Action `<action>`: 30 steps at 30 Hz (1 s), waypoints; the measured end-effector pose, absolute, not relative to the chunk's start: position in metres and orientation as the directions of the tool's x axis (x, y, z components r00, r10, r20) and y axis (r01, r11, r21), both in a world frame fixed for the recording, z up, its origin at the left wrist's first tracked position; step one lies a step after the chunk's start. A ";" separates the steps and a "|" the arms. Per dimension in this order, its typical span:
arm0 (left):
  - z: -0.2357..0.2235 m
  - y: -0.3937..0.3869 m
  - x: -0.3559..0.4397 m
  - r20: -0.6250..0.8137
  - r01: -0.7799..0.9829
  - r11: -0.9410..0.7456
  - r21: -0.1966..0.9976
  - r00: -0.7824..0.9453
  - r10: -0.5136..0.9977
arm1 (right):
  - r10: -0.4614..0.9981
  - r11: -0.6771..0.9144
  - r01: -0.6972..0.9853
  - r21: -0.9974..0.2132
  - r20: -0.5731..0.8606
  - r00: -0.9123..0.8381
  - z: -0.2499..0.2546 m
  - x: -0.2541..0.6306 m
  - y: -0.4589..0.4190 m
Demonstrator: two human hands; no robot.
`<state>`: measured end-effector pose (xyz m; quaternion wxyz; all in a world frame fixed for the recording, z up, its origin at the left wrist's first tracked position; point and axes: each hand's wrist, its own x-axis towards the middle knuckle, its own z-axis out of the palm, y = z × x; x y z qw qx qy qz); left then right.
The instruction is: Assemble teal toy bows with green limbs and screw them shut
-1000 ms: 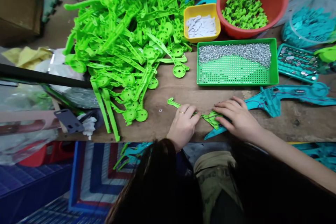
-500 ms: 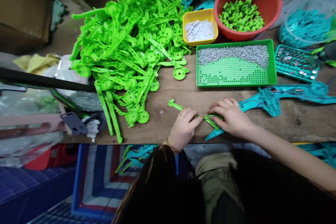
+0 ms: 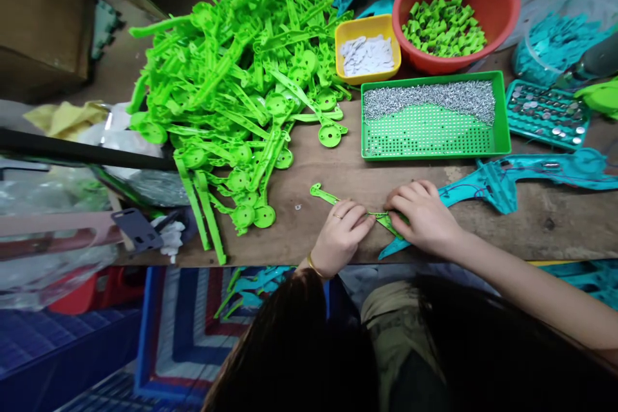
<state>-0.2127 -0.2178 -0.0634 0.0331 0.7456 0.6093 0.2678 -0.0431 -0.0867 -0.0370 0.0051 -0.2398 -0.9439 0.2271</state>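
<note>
My left hand (image 3: 340, 233) is closed, thumb and fingers pinching a slim light-green plastic part. The hooked end of that green part (image 3: 321, 191) sticks out past the knuckles over the wood. My right hand (image 3: 421, 215) is curled over the same part from the other side, fingertips close to those of my left. Under my right hand runs a long teal plastic piece (image 3: 502, 183) with thin wires along it; its pointed tip shows near the table edge. My fingers hide the joint between the green and teal pieces.
A heap of green plastic parts (image 3: 232, 77) covers the table's left. Behind my hands are a green tray (image 3: 434, 156) of screws, a yellow tub (image 3: 367, 79), a red bowl (image 3: 454, 67) and a teal tray (image 3: 545, 135) of metal discs. A grey, blurred tool (image 3: 596, 58) hangs far right.
Both hands stay on the green part, with only a small shift of the fingers. At the far right, the grey tool has swung further into view, higher up, with something green beside it.
</note>
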 end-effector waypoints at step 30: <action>-0.071 -0.223 -0.186 0.410 0.872 0.008 0.489 -0.238 0.881 | 0.727 0.670 0.624 -0.403 0.188 -0.660 -0.002 0.031 -0.026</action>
